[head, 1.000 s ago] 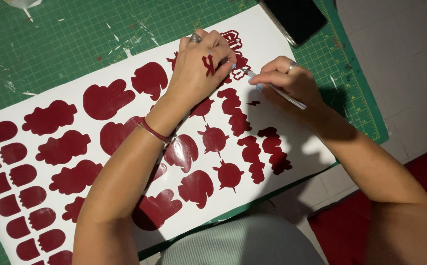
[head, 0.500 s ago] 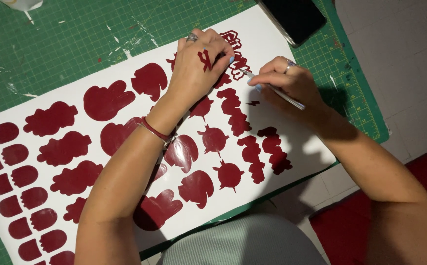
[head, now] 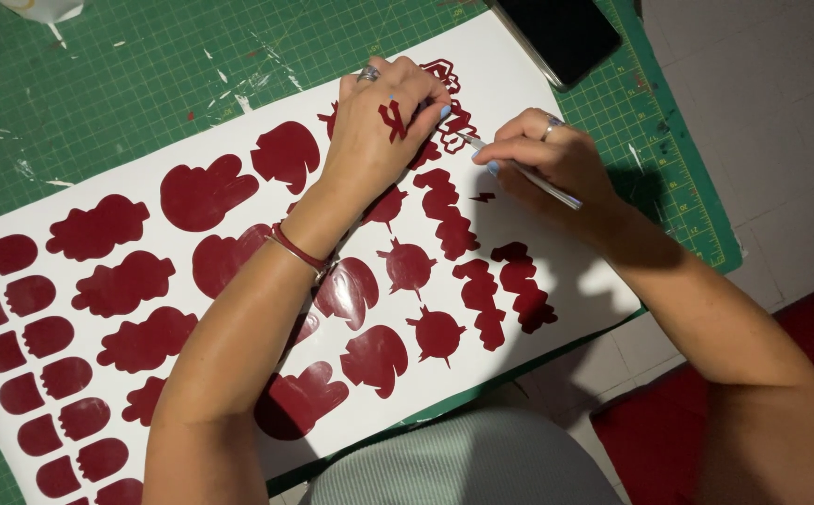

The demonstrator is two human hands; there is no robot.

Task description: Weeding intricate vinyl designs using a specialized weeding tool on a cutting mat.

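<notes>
A white backing sheet (head: pixel 538 112) covered with several dark red vinyl cut-outs lies on a green cutting mat (head: pixel 145 84). My left hand (head: pixel 379 126) presses flat on the sheet near its far edge, and small red vinyl scraps (head: pixel 393 120) stick to its back. My right hand (head: pixel 547 159) grips a thin silver weeding tool (head: pixel 519 168) like a pen. The tool's tip touches an outlined red design (head: pixel 452 117) right beside my left fingertips. A red bracelet (head: pixel 299 251) circles my left wrist.
A black phone (head: pixel 561 33) lies on the mat at the far right corner. A white object (head: pixel 42 9) sits at the far left edge. White tiled floor and a red item (head: pixel 799 374) lie to the right. My grey-clad lap (head: pixel 463 468) is below.
Both hands stay in nearly the same place. My left hand has shifted slightly and the tool tip has made small moves at the outlined design.
</notes>
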